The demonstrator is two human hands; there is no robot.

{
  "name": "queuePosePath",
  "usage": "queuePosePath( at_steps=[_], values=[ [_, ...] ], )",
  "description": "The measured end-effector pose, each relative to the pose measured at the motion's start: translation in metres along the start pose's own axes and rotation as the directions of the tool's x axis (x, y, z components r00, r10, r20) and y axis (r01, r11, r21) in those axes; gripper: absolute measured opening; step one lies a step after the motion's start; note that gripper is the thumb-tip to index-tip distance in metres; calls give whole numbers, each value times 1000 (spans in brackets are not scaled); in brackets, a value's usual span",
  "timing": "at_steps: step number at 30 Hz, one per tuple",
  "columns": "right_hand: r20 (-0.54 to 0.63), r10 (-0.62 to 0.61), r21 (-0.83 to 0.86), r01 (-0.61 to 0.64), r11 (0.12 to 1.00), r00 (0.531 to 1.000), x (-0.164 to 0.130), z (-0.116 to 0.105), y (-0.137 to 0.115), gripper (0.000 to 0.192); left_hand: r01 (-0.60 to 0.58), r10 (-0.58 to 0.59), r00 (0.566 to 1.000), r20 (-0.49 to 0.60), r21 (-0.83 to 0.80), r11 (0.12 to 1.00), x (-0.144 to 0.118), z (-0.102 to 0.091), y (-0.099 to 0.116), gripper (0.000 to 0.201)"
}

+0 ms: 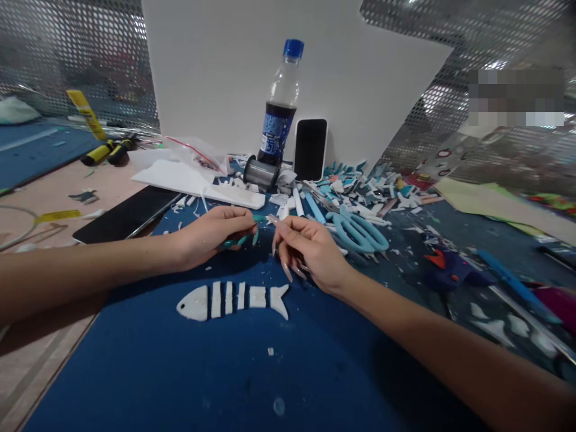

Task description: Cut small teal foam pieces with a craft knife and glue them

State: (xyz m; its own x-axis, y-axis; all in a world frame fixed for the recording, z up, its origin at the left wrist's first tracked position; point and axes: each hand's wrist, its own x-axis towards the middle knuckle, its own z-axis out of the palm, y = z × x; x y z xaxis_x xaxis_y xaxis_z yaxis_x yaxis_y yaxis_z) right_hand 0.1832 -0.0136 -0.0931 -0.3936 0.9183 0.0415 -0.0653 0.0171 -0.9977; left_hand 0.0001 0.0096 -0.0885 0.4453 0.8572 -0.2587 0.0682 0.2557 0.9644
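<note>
My left hand [220, 234] is closed around a slim teal-green tool [260, 218]; its kind is mostly hidden by the fingers. Thumb and forefinger of my right hand [310, 246] are pinched together right at the tool's tip, over something too small to name, while the other fingers curl below. Nearer to me on the blue mat [180, 372] lies a white fish cut into separate pieces: a head [194, 304] with a small dark eye hole, several body strips [228, 297] in a row with gaps, and a forked tail [279, 300] at the right.
Behind my hands are light blue scissors [357, 231], white and blue scraps [355, 192], a dark spool [261, 174], a bottle [278, 126] and an upright phone [310, 150]. A dark flat device [128, 214] lies left; a blue glue gun [454, 270] lies right. A white board [216, 72] stands behind.
</note>
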Motion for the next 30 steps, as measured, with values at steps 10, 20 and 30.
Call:
queuePosePath(
  at_steps=[10,20,30],
  values=[
    [-257,-83,-63,69,996,963,-4,2,3,25,28,-28,1000,7,-60,998,-2,-2,-1,23],
    [-247,-269,-308,188,933,931,-12,6,1,26,15,-14,1000,7,-85,996,-1,0,1,24],
    [-229,-270,-330,187,925,935,-11,6,0,27,17,-17,1000,-11,-51,999,0,-1,-1,25]
  ],
)
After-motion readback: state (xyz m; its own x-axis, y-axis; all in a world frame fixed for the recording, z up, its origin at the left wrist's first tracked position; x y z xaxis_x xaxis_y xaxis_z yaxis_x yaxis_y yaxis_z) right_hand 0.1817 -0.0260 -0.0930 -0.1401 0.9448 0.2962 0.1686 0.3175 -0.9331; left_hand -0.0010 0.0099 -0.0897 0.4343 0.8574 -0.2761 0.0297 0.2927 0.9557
